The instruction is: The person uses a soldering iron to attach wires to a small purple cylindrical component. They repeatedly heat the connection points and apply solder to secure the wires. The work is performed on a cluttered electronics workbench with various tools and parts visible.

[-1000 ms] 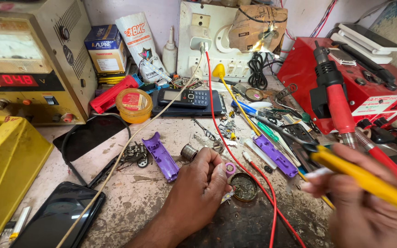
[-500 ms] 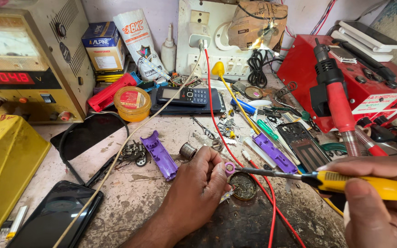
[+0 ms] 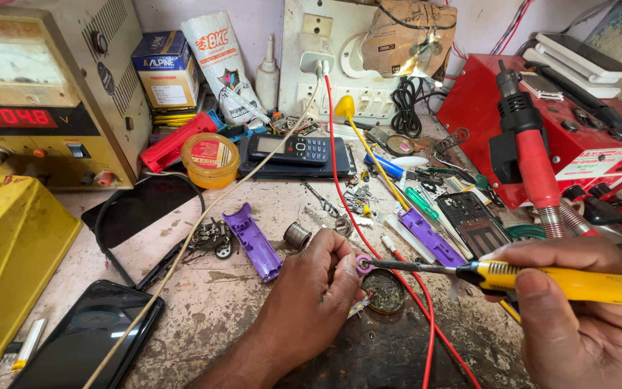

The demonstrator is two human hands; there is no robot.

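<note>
Soldering iron (image 3: 541, 279) lay level in our right hand (image 3: 584, 310), fingers wrapped closed round its yellow handle, thumb on top to steady it. Its tip met a small pink part (image 3: 362, 264) near the middle of the bench's front edge. Our left hand (image 3: 311, 288) was closed in a pinch on that part, fingertips bunched round it, and the wrist seemed to rest on the bench, likely so the joint would not move under the tip. Just beside the part, on the side toward us, sat a round flux tin (image 3: 383, 290), close enough for a quick dip. A red wire (image 3: 368, 245) ran from the wall socket at the back edge down past the part toward the front edge.

Left of our pinching hand lay a purple shell (image 3: 253, 241) and a solder spool (image 3: 297, 235), both near at hand. A phone (image 3: 84, 338) lay face up at the front left corner, well apart from the heat. The power supply (image 3: 44, 94) stood at the back left corner, the red station (image 3: 570, 130) at the right edge.
</note>
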